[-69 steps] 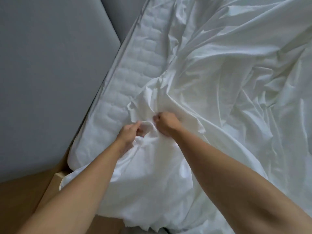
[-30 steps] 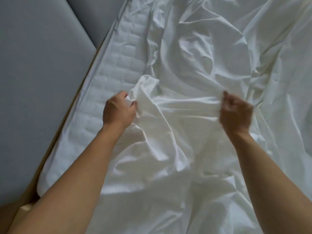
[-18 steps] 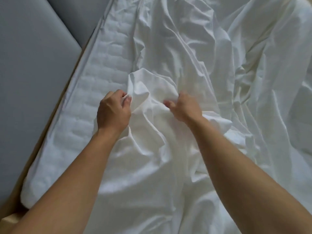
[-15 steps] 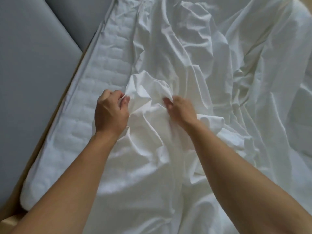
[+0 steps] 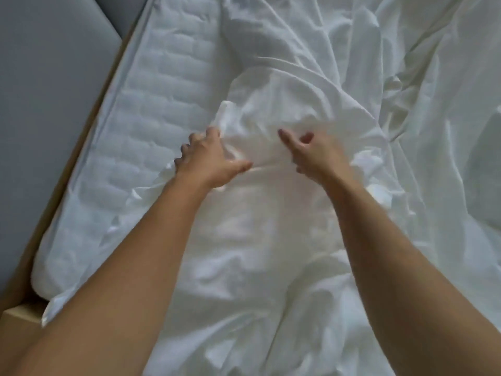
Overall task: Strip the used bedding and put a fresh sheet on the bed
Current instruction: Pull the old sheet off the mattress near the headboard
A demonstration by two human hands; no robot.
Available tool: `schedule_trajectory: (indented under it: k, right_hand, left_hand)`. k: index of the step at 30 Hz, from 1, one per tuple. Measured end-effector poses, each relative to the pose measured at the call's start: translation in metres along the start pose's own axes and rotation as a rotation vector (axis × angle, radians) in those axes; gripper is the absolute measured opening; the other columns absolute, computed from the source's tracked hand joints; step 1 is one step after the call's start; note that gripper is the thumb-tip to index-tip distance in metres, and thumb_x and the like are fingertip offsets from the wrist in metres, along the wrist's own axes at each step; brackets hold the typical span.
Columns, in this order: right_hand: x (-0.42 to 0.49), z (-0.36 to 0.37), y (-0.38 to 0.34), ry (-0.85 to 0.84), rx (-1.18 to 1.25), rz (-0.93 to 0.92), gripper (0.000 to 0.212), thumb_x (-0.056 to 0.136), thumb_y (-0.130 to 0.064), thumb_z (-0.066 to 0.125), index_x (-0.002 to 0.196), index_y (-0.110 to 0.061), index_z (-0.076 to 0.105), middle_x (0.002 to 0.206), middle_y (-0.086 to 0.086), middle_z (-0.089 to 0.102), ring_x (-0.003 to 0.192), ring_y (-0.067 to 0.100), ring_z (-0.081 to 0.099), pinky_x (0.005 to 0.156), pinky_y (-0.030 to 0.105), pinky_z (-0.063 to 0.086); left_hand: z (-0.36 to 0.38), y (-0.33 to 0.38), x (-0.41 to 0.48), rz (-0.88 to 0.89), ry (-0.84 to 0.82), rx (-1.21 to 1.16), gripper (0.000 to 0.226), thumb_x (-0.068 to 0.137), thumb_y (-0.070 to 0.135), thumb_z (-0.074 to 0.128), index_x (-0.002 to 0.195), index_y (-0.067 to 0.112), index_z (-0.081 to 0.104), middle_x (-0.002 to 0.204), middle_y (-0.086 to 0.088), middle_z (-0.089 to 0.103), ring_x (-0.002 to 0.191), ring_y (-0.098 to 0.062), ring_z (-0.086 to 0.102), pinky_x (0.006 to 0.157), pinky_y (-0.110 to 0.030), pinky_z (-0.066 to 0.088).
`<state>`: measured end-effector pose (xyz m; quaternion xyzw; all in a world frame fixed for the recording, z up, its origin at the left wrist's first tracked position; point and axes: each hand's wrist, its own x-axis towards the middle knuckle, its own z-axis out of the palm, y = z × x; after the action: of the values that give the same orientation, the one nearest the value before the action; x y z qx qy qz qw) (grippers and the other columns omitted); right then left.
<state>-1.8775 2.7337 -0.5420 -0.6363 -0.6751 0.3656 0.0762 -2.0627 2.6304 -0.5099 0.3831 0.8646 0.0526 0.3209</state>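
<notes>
A crumpled white sheet point(image 5: 311, 253) lies over most of the quilted white mattress point(image 5: 151, 137), whose left strip is bare. A raised fold of the sheet point(image 5: 273, 104) stands just beyond both hands. My left hand point(image 5: 208, 158) rests on the sheet at the fold's left edge, fingers spread and thumb stretched to the right, holding nothing. About a hand's width to its right, my right hand point(image 5: 317, 153) lies on the sheet with index finger and thumb extended, no cloth between them. Both hands are slightly blurred.
Grey padded panels point(image 5: 48, 90) run along the left of the bed. A wooden bed frame point(image 5: 19, 324) shows at the lower left corner beside the mattress's rounded corner. Deep folds of sheet pile up at the far right point(image 5: 433, 104).
Both hands have let go of the pinched sheet edge and opened. The fold has dropped flatter and further from me. The right hand has moved right, away from the left.
</notes>
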Motion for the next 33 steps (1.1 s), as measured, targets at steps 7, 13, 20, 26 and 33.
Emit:
schedule_trajectory:
  k: [7,13,20,26,33]
  right_hand:
    - [-0.005,0.127,-0.029,-0.329,0.148,0.098,0.091,0.084,-0.061,0.067,0.152,-0.010,0.034,0.152,0.010,0.046,0.137,0.032,0.045,0.108,0.040,0.044]
    - [-0.002,0.133,-0.012,-0.341,0.396,0.119,0.081,0.085,-0.069,0.059,0.148,-0.021,0.040,0.145,0.004,0.054,0.137,0.028,0.046,0.116,0.039,0.036]
    - [-0.010,0.130,-0.032,-0.341,0.831,0.169,0.048,0.091,-0.032,0.073,0.133,-0.011,0.060,0.124,0.003,0.069,0.114,0.017,0.066,0.103,0.040,0.052]
    - [0.001,0.176,-0.089,-0.349,0.197,-0.108,0.056,0.092,-0.047,0.057,0.146,-0.043,0.044,0.154,0.011,0.039,0.143,0.033,0.030,0.117,0.050,0.029]
    - [-0.010,0.214,-0.064,-0.373,-0.452,-0.249,0.075,0.093,-0.073,0.034,0.156,-0.046,0.004,0.140,0.027,0.037,0.118,0.045,0.050,0.096,0.051,0.045]
  left_hand:
    - [0.008,-0.061,0.012,-0.171,-0.110,0.244,0.105,0.051,0.087,0.071,0.138,0.031,0.051,0.141,-0.014,0.040,0.131,-0.039,0.038,0.106,-0.050,0.034]
    - [0.002,-0.094,0.038,-0.339,-0.206,-0.475,0.098,0.040,0.077,0.086,0.114,0.015,0.069,0.097,0.001,0.077,0.078,-0.017,0.075,0.065,-0.028,0.058]
    - [0.003,-0.079,0.046,-0.172,-0.135,-0.307,0.045,0.059,0.021,0.069,0.102,0.008,0.070,0.104,-0.012,0.073,0.097,-0.030,0.069,0.080,-0.041,0.058]
    - [-0.050,-0.106,0.074,0.076,0.315,0.104,0.040,0.068,0.029,0.056,0.097,0.006,0.069,0.102,-0.024,0.068,0.098,-0.044,0.064,0.081,-0.040,0.046]
    - [-0.033,-0.111,0.117,-0.145,0.022,-0.422,0.106,0.047,0.077,0.085,0.130,0.018,0.056,0.120,0.004,0.066,0.109,-0.019,0.064,0.088,-0.037,0.054]
